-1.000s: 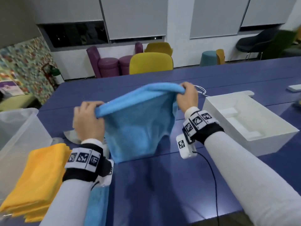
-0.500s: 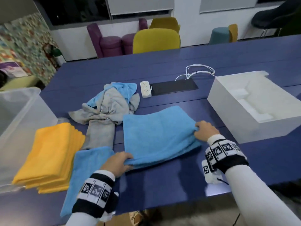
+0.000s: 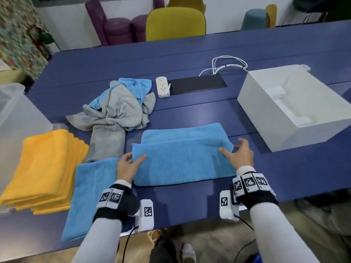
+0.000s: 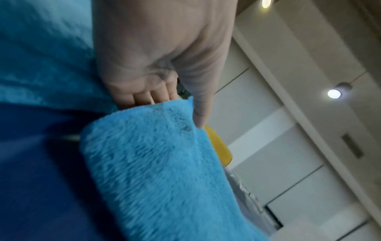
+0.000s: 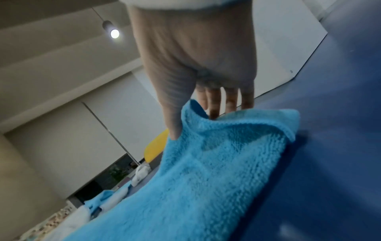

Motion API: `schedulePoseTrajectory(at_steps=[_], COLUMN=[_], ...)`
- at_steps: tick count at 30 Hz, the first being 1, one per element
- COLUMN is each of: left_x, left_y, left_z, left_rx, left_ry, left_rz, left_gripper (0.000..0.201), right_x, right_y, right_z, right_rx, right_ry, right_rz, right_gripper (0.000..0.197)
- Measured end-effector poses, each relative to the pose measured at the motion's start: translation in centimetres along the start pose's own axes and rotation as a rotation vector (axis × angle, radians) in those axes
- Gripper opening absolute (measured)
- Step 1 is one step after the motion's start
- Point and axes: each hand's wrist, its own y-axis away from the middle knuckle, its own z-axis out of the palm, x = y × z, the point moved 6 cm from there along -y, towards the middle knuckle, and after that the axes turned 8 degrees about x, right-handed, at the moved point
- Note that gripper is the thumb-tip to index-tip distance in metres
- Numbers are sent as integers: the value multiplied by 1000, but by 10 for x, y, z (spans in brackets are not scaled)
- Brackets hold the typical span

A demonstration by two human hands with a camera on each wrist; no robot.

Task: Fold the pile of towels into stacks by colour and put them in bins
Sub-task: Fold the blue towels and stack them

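Observation:
A blue towel [image 3: 182, 160] lies folded in half on the blue table [image 3: 190, 202], its lower layer showing along the far side. My left hand [image 3: 135, 158] pinches the top layer's left far corner, thumb on top [image 4: 185, 104]. At the right far corner my right hand [image 3: 232, 149] has its thumb on the towel [image 5: 216, 163] and straight, spread fingers behind the raised corner [image 5: 191, 117]. A folded blue towel [image 3: 91, 196], a yellow stack [image 3: 45, 168] and a folded grey towel [image 3: 106, 143] lie to the left. The unfolded grey and blue pile [image 3: 117, 109] sits behind.
A white bin [image 3: 296, 109] stands at the right, a clear plastic bin [image 3: 17, 114] at the far left. A power strip [image 3: 162, 86], a black panel [image 3: 197, 84] and white cables [image 3: 228, 63] lie mid-table. Chairs [image 3: 174, 23] line the far edge.
The blue towel was held up in the air, then laid flat on the table. Now its near half is folded over, and both hands sit at the new far corners.

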Motion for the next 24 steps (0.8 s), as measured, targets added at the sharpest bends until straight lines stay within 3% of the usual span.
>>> schedulePoseTrajectory(at_steps=[3,6,10,14,16,19,21,24], left_x=[-11,-12,-8,-12,-14,-14,-15,-16], left_y=[2,6,9,13,15,16,16,16], left_z=[13,16,15,9,6,5,6,5], left_rx=[-38,-27,-9,36,38,33,28,31], left_ry=[-161,-254,-403,-485,-504,-513,-519,-534], left_rz=[21,114,189,232,250,262,267,275], left_gripper=[48,49,34,25,23,22,22,22], right_x=[17,28,28,31,34,37,39,40], right_y=[0,3,1,7,14,21,25,29], right_z=[0,3,-4,0,3,10,18,21], right_rx=[54,2,-12,-101,-251,-474,-517,-462], right_ry=[84,174,-19,-332,-199,75,26,-171], right_rz=[114,122,224,457,504,453,474,591], right_gripper=[63,28,55,32,34,54,52,33])
